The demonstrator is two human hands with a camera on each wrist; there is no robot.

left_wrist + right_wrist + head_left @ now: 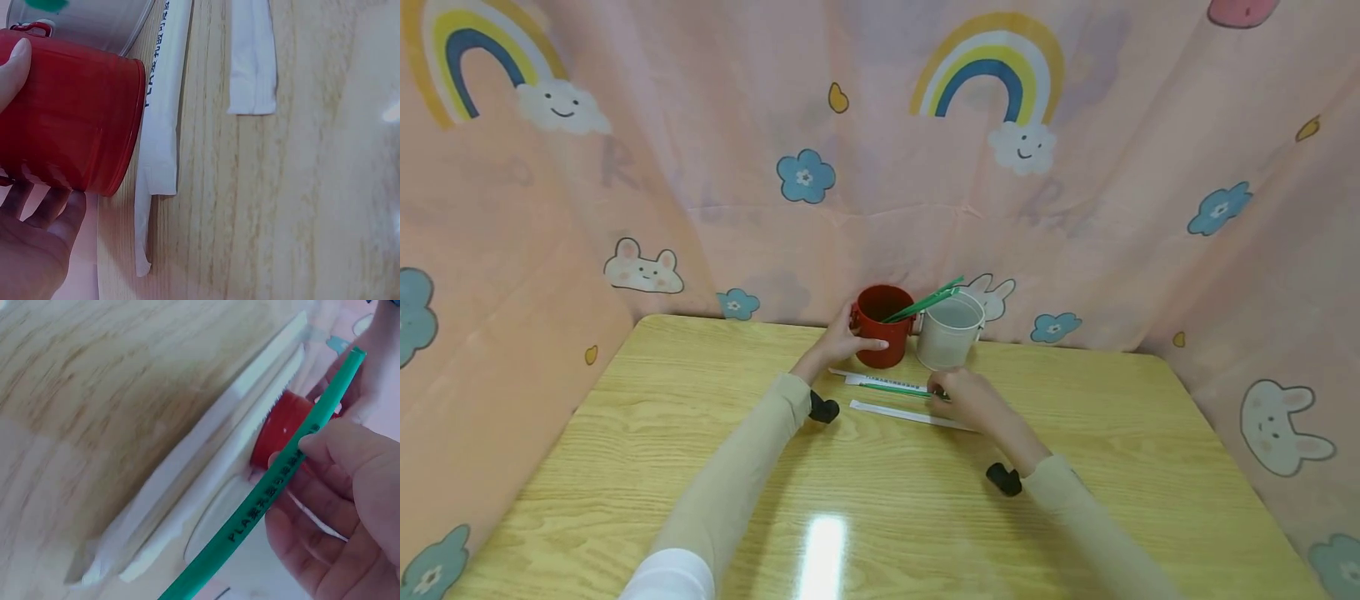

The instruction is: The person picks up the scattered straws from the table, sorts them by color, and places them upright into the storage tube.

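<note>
My left hand (842, 340) grips the red bucket (883, 343) from the left, thumb across its front and fingers around its side. Several green straws (934, 300) stick out of that bucket, leaning right over the rim of the white bucket (942, 346) beside it. In front of the buckets, my right hand (966, 398) pinches a green straw in a printed wrapper (265, 487) between thumb and fingers. White paper-wrapped straws (161, 147) lie close by the red bucket. Another white wrapped straw (910, 414) lies nearer me, its right end passing below the right hand.
The wooden table (865, 492) reaches back to a pink printed curtain (865, 225) close behind the buckets. Black wrist devices (1004, 479) sit at both wrists. A bright light reflection (822, 554) shows on the tabletop near the front.
</note>
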